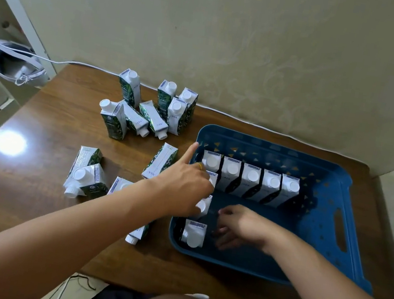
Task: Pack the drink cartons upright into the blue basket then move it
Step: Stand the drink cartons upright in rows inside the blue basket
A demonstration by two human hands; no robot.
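Note:
The blue basket (323, 215) lies on the wooden table at the right. Several green-and-white drink cartons with white caps stand upright in a row (250, 181) along its far side, and more stand down its left wall, one at the near left corner (193, 235). My left hand (184, 189) reaches over the left rim, index finger stretched out, its other fingers on a carton (203, 206) at that wall. My right hand (238, 225) rests inside the basket with fingers loosely curled and nothing in them. Loose cartons lie and stand to the left (144, 112).
More loose cartons lie on the table near my left forearm (84, 175). A white headset (10, 60) with a cable sits at the far left corner. The wall runs close behind the basket. The table's front edge is near my body.

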